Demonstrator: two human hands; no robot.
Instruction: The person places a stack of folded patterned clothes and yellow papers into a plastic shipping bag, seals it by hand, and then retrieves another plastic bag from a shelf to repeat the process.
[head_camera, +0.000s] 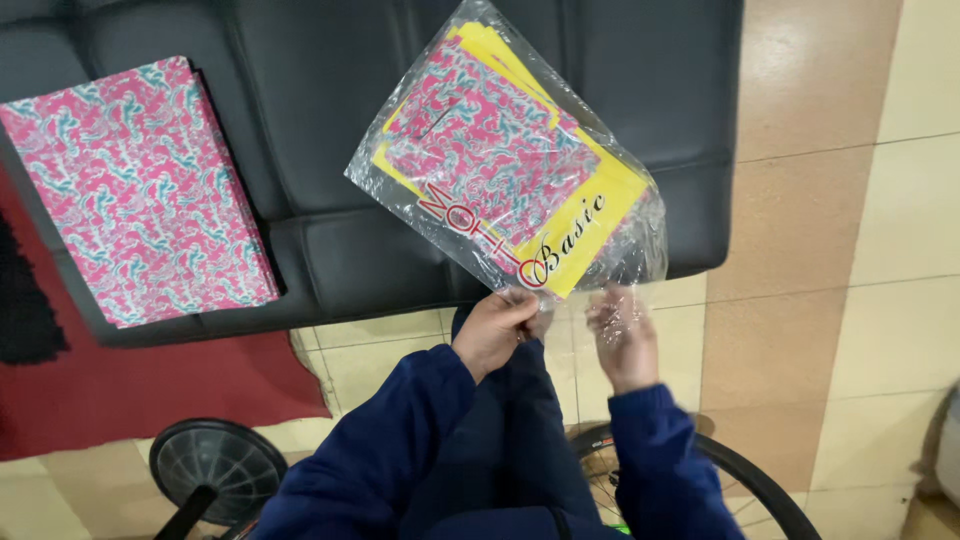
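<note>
A black padded bench stood on a tiled floor, with a red mat at its left end. On the bench lay a stack of pink patterned cloth. The left hand pinched the lower edge of a clear bag held over the bench, a pink cloth on yellow card inside it. The right hand, blurred, touched the bag's open end, fingers loosely spread. A black fan base stood below.
</note>
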